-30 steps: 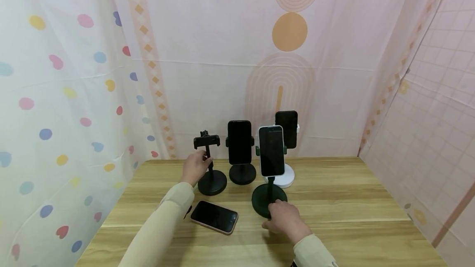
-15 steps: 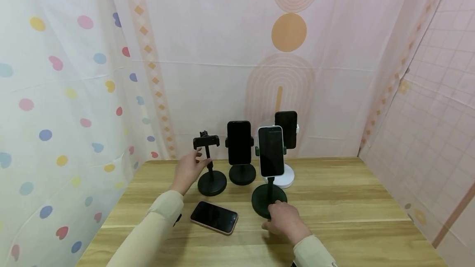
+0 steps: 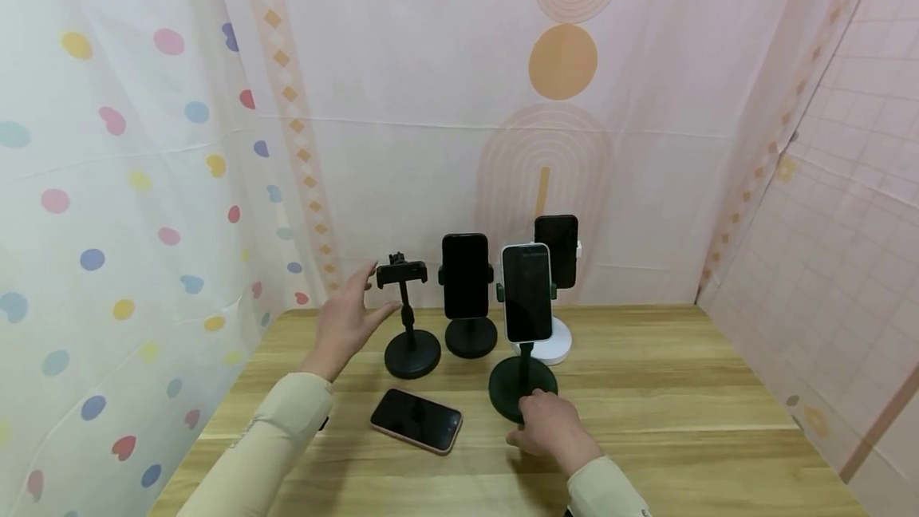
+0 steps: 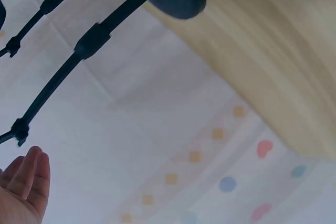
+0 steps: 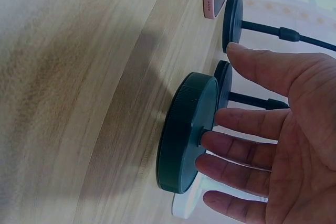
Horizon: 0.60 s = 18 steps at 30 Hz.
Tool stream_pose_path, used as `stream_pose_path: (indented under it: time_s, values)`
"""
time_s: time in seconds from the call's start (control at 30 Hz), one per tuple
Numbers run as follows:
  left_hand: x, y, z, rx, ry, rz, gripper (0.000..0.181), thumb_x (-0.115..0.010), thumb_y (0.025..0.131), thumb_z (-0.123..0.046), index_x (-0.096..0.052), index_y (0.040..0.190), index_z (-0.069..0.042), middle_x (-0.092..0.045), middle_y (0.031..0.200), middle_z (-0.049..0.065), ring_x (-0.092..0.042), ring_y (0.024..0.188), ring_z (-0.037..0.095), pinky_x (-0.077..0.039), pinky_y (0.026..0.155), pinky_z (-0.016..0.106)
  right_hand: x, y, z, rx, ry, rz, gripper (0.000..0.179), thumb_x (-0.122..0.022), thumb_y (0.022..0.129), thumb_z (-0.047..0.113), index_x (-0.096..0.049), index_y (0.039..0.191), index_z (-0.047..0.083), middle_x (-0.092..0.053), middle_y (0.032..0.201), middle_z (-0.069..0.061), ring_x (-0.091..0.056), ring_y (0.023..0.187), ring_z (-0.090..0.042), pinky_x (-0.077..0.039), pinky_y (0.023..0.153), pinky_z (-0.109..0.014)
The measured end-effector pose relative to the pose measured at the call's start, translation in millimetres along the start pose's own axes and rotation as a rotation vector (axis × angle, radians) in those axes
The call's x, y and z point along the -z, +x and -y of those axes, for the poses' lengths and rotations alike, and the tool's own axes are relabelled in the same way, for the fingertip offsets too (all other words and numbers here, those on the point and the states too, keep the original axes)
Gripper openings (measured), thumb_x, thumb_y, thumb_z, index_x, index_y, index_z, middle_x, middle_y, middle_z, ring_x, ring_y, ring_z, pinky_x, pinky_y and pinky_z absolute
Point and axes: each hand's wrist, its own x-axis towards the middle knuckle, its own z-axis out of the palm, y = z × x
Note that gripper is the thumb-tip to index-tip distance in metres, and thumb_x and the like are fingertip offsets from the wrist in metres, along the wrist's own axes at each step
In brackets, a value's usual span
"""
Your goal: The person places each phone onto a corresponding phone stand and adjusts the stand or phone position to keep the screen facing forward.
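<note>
My left hand (image 3: 343, 327) is just left of an unloaded black phone stand (image 3: 411, 353), thumb and fingers spread apart with nothing between them. In the left wrist view its fingertips (image 4: 39, 174) lie close to the stand's top end, with a small visible gap. My right hand (image 3: 551, 428) is at the near side of the dark green phone stand (image 5: 189, 135), which bears a white-edged phone (image 3: 526, 294). Its fingers (image 5: 236, 148) are extended beside the round base; whether they touch it I cannot tell. A pink-edged phone (image 3: 416, 421) lies face up on the table between my hands.
Behind stand a second black stand (image 3: 470, 339) holding a black phone (image 3: 464, 276) and a white stand (image 3: 554, 344) holding another phone (image 3: 558, 250). The white one is partly hidden by the green stand. A patterned curtain (image 3: 402, 182) hangs along the wooden table's (image 3: 646, 389) back edge.
My left hand has drawn left, away from the unloaded black stand's post, and its fingers have spread wider. My right hand, the stands and the phones have stayed where they were.
</note>
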Motion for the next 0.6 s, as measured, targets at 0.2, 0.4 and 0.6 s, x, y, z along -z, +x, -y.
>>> stream_pose_path:
  time_s: [0.2, 0.4, 0.6]
  values:
    - [8.8, 8.0, -5.1, -0.197, 0.096, -0.033, 0.084, -0.084, 0.080, -0.034, -0.043, 0.148, -0.004, -0.053, 0.140, 0.020, -0.067, 0.093, 0.037, -0.055, 0.061, 0.044, -1.4, 0.0, 1.2, 0.001, -0.007, 0.003, 0.043, -0.080, 0.082, 0.037, -0.069, 0.101, 0.000, -0.061, 0.091, -0.013, -0.061, 0.086, -0.030, -0.054, 0.074, -0.049]
    - [14.0, 20.6, -10.7, -0.327, 0.165, -0.035, 0.079, -0.087, 0.078, -0.028, -0.050, 0.142, -0.001, -0.054, 0.138, 0.021, -0.064, 0.107, 0.038, -0.056, 0.075, 0.047, -1.6, -1.7, 1.7, 0.004, 0.000, -0.005, 0.042, -0.081, 0.081, 0.036, -0.069, 0.101, 0.000, -0.061, 0.090, -0.012, -0.061, 0.085, -0.030, -0.054, 0.073, -0.049]
    - [15.1, 29.4, -15.5, -0.367, 0.235, -0.002, 0.060, -0.083, 0.083, -0.022, -0.058, 0.133, 0.001, -0.059, 0.134, 0.019, -0.063, 0.112, 0.034, -0.056, 0.079, 0.044, -1.8, -1.7, 2.5, 0.024, 0.016, -0.025, 0.040, -0.081, 0.081, 0.035, -0.069, 0.097, 0.001, -0.059, 0.086, -0.010, -0.061, 0.082, -0.029, -0.054, 0.070, -0.048]
